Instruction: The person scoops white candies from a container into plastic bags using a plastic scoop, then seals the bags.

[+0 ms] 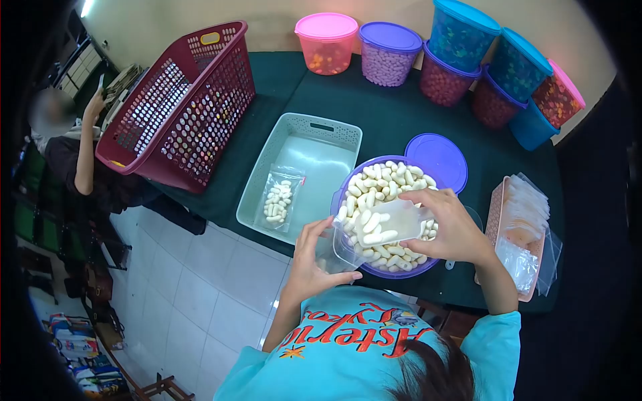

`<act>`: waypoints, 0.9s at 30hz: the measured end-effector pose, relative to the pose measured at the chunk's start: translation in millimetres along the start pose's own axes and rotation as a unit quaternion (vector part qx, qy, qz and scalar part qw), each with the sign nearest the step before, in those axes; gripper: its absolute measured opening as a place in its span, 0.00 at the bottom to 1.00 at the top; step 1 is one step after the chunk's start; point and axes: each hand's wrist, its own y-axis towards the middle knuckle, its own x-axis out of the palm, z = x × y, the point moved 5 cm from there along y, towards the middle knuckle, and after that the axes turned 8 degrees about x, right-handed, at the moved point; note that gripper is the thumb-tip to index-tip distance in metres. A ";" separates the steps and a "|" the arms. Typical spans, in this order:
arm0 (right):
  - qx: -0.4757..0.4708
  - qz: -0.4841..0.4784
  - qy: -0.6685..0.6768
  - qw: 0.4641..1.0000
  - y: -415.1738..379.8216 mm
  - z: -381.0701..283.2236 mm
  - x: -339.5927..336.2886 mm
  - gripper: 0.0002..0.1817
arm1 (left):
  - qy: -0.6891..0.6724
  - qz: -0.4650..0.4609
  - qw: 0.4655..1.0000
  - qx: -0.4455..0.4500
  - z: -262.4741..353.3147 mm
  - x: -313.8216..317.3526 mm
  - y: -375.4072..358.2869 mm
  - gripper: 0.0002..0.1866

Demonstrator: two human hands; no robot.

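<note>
My left hand (313, 257) grips a clear plastic bag (332, 256), its mouth spread beside the purple tub's near-left rim. In my right hand (449, 224) is a translucent plastic scoop (409, 227), tilted toward the bag, with several white oblong pieces (376, 230) at its lip. Beneath it stands the round purple tub (394, 272), heaped with the same white pieces. A filled clear packet (278, 200) of them lies in the pale green basket (307, 144) to the left. How much is inside the bag I hold is hard to make out.
A purple lid (438, 160) lies behind the tub. On the right, a pink basket (496, 217) holds clear bags (525, 210). Lidded tubs (390, 57) line the wall. A large maroon basket (227, 110) stands at left; beyond it sits another person (83, 160).
</note>
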 end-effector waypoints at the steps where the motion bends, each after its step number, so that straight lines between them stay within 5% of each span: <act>1: -0.025 -0.001 -0.023 0.999 0.6 -6.6 -1.1 0.29 | 0.002 -0.011 1.000 0.002 0.9 0.8 1.4 0.50; 7: -0.037 -0.081 -0.268 0.959 8.9 -54.2 2.2 0.27 | 0.038 -0.056 0.994 0.090 9.5 6.2 14.1 0.51; 13: -0.069 -0.047 -0.392 0.916 11.2 -90.1 17.1 0.21 | -0.006 -0.091 0.988 0.121 0.0 4.6 25.4 0.51; 23: 0.142 0.023 -0.418 0.897 3.4 -98.5 -16.1 0.19 | -0.121 -0.172 0.970 0.120 -27.8 -8.9 46.2 0.51; 25: 0.218 -0.061 -0.402 0.887 -5.1 -80.4 -15.9 0.09 | -0.158 -0.164 0.967 0.115 -36.0 -14.8 52.1 0.51; 27: 0.262 -0.092 -0.365 0.888 -14.0 -65.9 -10.3 0.11 | -0.193 -0.180 0.958 0.115 -51.6 -13.4 54.3 0.52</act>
